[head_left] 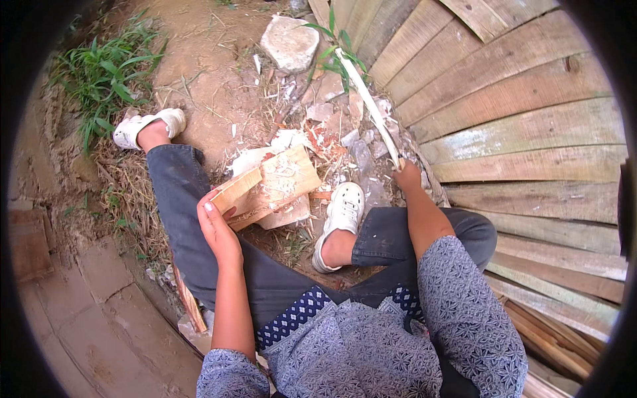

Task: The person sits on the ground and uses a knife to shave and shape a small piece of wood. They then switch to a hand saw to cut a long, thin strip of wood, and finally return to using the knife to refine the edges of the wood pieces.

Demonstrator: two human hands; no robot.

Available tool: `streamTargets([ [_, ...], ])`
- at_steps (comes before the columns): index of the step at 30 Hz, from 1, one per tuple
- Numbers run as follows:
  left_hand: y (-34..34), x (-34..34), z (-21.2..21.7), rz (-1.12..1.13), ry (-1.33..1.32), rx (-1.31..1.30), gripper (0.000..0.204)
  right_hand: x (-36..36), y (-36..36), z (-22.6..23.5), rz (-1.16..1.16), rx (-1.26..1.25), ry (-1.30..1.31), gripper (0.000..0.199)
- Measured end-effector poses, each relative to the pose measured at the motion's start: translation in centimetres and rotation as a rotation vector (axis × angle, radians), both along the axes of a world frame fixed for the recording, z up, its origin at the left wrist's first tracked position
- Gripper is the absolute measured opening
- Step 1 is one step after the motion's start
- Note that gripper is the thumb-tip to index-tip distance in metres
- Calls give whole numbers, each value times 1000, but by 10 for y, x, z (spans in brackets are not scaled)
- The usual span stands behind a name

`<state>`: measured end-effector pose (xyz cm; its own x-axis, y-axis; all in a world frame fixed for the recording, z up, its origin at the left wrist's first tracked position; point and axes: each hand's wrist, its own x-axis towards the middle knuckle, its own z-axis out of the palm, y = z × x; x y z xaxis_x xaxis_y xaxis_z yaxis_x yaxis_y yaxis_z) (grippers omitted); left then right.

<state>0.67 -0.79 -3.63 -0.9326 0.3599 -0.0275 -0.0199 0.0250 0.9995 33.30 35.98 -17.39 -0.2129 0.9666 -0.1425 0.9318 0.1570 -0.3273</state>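
My left hand (219,229) is closed around the near end of a small light-coloured wood block (239,189). The block is tilted and touches a thicker wooden slab (295,174) that has shavings on its top. Out to the right, my right hand (408,178) is closed on the lower end of a long, slim, whitish piece (371,106). Whether that piece is a stick or a blade I cannot tell. It points away from me, its far tip among green leaves. A flat wood piece (286,213) lies under the slab's near side.
A plank wall (517,123) curves along the right. White chips (288,139) and clear plastic (363,166) litter the ground beyond the slab. A pale flat stone (290,43) lies farther off, with grass (109,73) at far left. My white clogs (345,209) flank the work spot.
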Motion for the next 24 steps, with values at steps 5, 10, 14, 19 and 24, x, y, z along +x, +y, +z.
streamTargets([
  [5, 3, -3, -6, 61, -78, -35, 34, -14, 7, 7, 3, 21, -6, 41],
  [10, 0, -3, -11, 38, -89, -41, 36, -20, -2, 15, 53, -78, 106, 51],
  [14, 1, 0, -18, 77, -48, 2, 33, -37, 1, 37, 92, -55, 234, 41],
  [19, 4, 8, -18, -10, 71, -51, 34, -57, 25, 86, 66, -103, 650, 38],
  [24, -8, 6, -26, -88, 147, 37, 37, -88, 16, 152, 231, -55, 622, 57],
])
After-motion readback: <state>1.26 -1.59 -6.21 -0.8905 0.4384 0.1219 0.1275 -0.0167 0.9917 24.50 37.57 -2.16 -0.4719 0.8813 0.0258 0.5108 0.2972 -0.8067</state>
